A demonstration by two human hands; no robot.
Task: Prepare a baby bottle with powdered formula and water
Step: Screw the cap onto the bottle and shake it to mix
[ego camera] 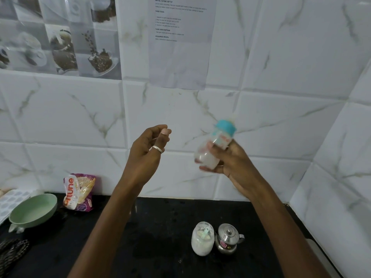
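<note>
There is one baby bottle point(214, 145), one jar of white powder point(202, 238), one small steel pot point(227, 238), one green bowl point(34, 210) and one packet point(79, 192). The bottle is in the air above the counter point(160, 227). Its long axis is tilted, with the blue cap end up and to the right. The right hand point(230, 159) grips its lower part. The left hand point(148, 149) is raised, apart from the bottle, fingers loosely curled, holding nothing.

One head-worn camera looks forward and slightly down, close over the black counter point(160, 227), facing the tiled wall point(281, 57).
</note>
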